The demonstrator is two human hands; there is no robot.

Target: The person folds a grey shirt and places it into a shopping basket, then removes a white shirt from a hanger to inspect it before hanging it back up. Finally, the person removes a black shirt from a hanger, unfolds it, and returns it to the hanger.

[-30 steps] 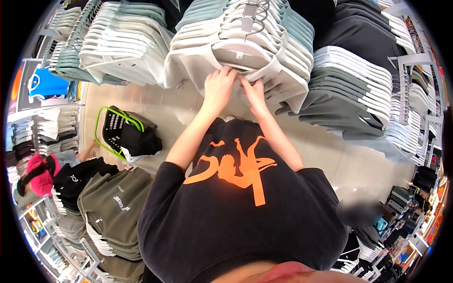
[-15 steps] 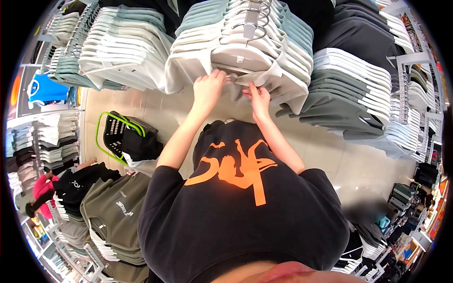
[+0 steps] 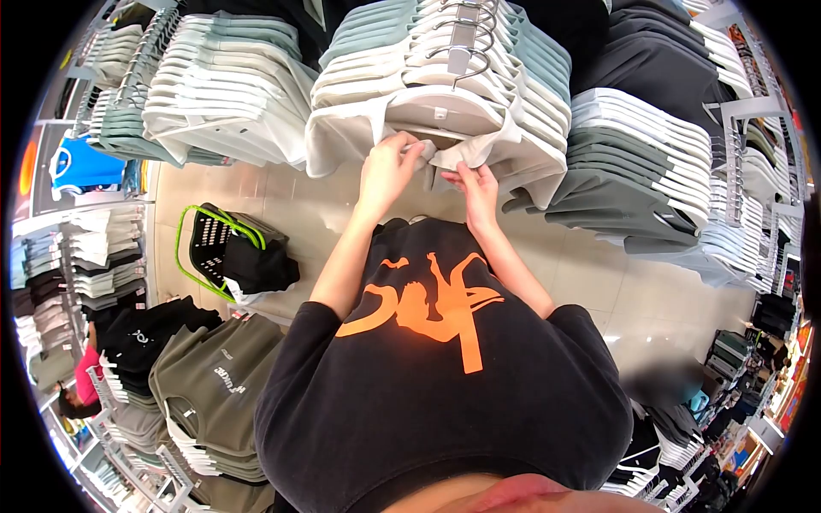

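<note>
A light beige shirt hangs at the front of a packed rail, on a cream hanger. My left hand is closed, pinching one side of the shirt's neck opening between thumb and fingers. Just to its right, my right hand grips the other side of the opening with its fingertips. The cloth is gathered and slightly folded between both hands. Behind it, more white, beige and pale green shirts hang close together.
A black shopping basket with green handles stands on the floor at left, holding dark clothing. Grey-green shirts hang to the right, white ones to the left. Olive sweatshirts hang lower left, near a person in pink.
My left hand has moved slightly right, closer to my right hand. The shirt's neck edges are now bunched up between them. The person in pink has shifted at the left edge.
</note>
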